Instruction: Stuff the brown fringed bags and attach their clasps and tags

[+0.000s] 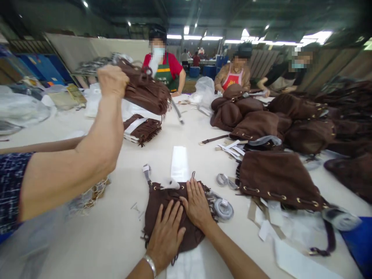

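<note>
A dark brown fringed drawstring bag [154,205] with gold eyelets lies flat on the table in front of me. My left hand [167,236] rests palm down on its lower part, fingers outstretched. Higher up, near the eyelet edge, my right hand [199,203] presses flat on the bag. White wrapping [170,183] sits at the top edge. Beside the bag's right fringe is a coiled, wrapped strap [223,209]. A strip of white sheet [179,162] lies beyond the bag, and another white sheet [187,265] shows below it.
At left, a co-worker's hand [113,80] holds up a brown fringed bag [148,91]. A folded fringed bag [142,128] lies beneath. Brown bags [258,124] are heaped at right, near another bag [279,176] and paper scraps [267,228]. Several people stand across the table [116,217].
</note>
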The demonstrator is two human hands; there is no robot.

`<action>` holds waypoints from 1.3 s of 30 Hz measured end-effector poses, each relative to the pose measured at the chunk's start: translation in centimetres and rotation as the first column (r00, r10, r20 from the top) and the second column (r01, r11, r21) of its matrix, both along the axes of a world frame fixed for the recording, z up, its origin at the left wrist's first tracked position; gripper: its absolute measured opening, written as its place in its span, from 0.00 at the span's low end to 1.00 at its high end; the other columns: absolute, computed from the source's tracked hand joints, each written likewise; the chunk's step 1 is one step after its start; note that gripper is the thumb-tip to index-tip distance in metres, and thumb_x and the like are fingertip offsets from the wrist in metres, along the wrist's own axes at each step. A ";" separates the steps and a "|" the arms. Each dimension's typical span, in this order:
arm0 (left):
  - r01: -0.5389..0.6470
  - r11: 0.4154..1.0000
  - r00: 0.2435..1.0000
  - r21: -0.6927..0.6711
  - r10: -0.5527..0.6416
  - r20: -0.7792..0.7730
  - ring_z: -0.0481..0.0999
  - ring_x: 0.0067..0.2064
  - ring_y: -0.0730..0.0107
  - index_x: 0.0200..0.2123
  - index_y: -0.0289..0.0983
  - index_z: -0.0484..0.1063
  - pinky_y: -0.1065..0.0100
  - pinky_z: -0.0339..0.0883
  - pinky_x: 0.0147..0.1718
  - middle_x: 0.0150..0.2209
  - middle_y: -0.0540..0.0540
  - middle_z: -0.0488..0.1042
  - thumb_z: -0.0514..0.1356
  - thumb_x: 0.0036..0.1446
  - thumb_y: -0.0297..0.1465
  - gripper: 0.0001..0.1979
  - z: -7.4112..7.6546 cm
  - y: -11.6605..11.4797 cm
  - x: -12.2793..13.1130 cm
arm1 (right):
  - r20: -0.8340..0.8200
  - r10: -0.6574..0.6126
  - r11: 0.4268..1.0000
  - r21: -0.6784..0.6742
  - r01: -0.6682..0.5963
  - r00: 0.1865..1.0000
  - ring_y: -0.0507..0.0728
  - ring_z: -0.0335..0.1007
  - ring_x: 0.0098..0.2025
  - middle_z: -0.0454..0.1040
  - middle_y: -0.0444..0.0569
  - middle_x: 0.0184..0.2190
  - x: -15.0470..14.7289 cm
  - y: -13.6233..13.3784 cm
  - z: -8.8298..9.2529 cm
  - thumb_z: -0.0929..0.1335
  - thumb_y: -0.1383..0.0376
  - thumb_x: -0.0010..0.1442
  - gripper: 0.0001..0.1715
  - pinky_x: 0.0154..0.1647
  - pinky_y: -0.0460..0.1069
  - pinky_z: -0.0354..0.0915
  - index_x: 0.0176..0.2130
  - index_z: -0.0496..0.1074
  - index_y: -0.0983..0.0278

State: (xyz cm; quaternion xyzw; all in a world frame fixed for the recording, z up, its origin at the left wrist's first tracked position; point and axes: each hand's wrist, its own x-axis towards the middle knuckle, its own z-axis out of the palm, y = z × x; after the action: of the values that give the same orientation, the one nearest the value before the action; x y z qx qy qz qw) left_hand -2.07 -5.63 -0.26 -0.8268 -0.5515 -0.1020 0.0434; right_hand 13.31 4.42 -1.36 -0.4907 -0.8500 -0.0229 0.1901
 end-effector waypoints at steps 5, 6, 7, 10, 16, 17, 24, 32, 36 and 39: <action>-0.021 1.000 0.999 0.001 0.021 0.039 0.44 0.69 0.53 0.67 0.38 0.48 0.45 0.45 0.65 0.68 0.45 0.51 0.50 0.65 0.38 0.30 0.2 -0.4 -0.1 | -0.018 -0.023 1.000 0.020 0.024 1.000 0.67 0.42 0.69 0.55 0.66 0.65 -0.1 -1.1 1.3 0.58 0.57 0.69 0.34 0.66 0.64 0.50 0.64 0.55 0.78; -0.021 1.000 0.998 -0.004 0.022 0.052 0.44 0.69 0.53 0.67 0.38 0.48 0.45 0.45 0.65 0.68 0.45 0.52 0.49 0.65 0.39 0.30 0.3 -0.4 -0.2 | -0.045 -0.037 0.999 0.023 0.038 0.998 0.67 0.41 0.69 0.54 0.66 0.65 -0.3 -1.6 2.5 0.58 0.57 0.69 0.34 0.66 0.64 0.51 0.64 0.55 0.77; -0.026 1.000 0.998 -0.013 0.027 0.064 0.44 0.70 0.53 0.67 0.38 0.49 0.45 0.45 0.65 0.68 0.45 0.53 0.49 0.65 0.40 0.30 0.4 -0.4 -0.2 | -0.075 -0.046 0.999 0.018 0.048 0.996 0.67 0.40 0.70 0.52 0.65 0.66 -0.6 -2.2 3.5 0.58 0.57 0.69 0.34 0.66 0.63 0.51 0.65 0.53 0.76; -0.030 0.999 0.995 -0.034 0.033 0.093 0.44 0.70 0.53 0.67 0.38 0.49 0.45 0.44 0.65 0.68 0.44 0.52 0.50 0.65 0.41 0.30 0.5 -0.5 -0.3 | -0.154 -0.019 1.000 0.019 0.022 0.988 0.65 0.37 0.70 0.48 0.61 0.68 -0.9 -3.8 3.9 0.56 0.58 0.69 0.35 0.66 0.62 0.52 0.68 0.45 0.72; -0.219 0.974 0.966 0.052 0.209 0.150 0.40 0.70 0.52 0.67 0.31 0.44 0.47 0.46 0.65 0.70 0.38 0.44 0.50 0.63 0.30 0.32 0.0 -1.9 -0.3 | -0.124 0.009 0.999 0.032 -0.005 0.992 0.66 0.42 0.69 0.53 0.63 0.66 0.3 -4.2 -3.0 0.57 0.58 0.70 0.32 0.63 0.62 0.58 0.66 0.51 0.72; -0.263 0.963 0.955 0.059 0.251 0.159 0.40 0.70 0.51 0.67 0.29 0.44 0.47 0.47 0.65 0.70 0.36 0.42 0.50 0.63 0.31 0.32 -0.2 -2.1 -0.5 | -0.116 0.012 1.000 0.029 -0.009 0.993 0.66 0.43 0.69 0.53 0.63 0.66 0.4 -4.2 -3.5 0.57 0.58 0.69 0.32 0.62 0.62 0.58 0.66 0.52 0.72; -0.292 0.956 0.945 -0.031 0.294 0.142 0.46 0.69 0.48 0.67 0.31 0.47 0.47 0.54 0.62 0.69 0.33 0.47 0.52 0.62 0.41 0.35 -1.1 -3.0 -1.4 | -0.097 0.019 1.000 -0.021 -0.021 0.995 0.65 0.56 0.63 0.64 0.64 0.60 0.2 -2.9 -0.1 0.56 0.61 0.69 0.27 0.60 0.60 0.59 0.61 0.60 0.74; -0.253 0.919 0.915 -0.303 0.329 0.234 0.75 0.49 0.50 0.49 0.36 0.73 0.52 0.71 0.46 0.51 0.36 0.75 0.54 0.60 0.40 0.19 5.0 1.7 -3.4 | -0.091 -0.213 0.976 0.019 0.215 0.973 0.63 0.66 0.44 0.74 0.57 0.37 -3.9 3.7 1.9 0.54 0.65 0.69 0.20 0.50 0.59 0.59 0.47 0.70 0.69; -0.419 0.866 0.782 -0.274 0.497 0.376 0.77 0.40 0.62 0.44 0.40 0.73 0.58 0.73 0.41 0.37 0.44 0.78 0.41 0.64 0.25 0.20 5.6 5.5 -5.0 | -0.067 -0.243 0.968 0.039 0.246 0.968 0.61 0.64 0.40 0.71 0.53 0.32 -4.1 4.0 0.2 0.56 0.61 0.70 0.19 0.47 0.57 0.57 0.37 0.70 0.65; -0.477 0.853 0.778 -0.210 0.521 0.351 0.71 0.53 0.56 0.56 0.43 0.66 0.49 0.68 0.52 0.50 0.43 0.74 0.42 0.63 0.24 0.23 3.4 7.7 -4.3 | -0.099 -0.228 0.973 0.020 0.231 0.969 0.61 0.64 0.38 0.71 0.53 0.31 -3.4 4.3 -0.6 0.55 0.61 0.70 0.20 0.44 0.55 0.57 0.37 0.70 0.65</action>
State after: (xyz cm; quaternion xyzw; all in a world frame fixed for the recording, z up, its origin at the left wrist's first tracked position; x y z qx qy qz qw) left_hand -6.42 2.11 3.14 -0.6137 -0.7527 -0.2213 -0.0885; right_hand 9.91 8.75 -1.92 -0.5833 -0.7768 -0.0345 0.2347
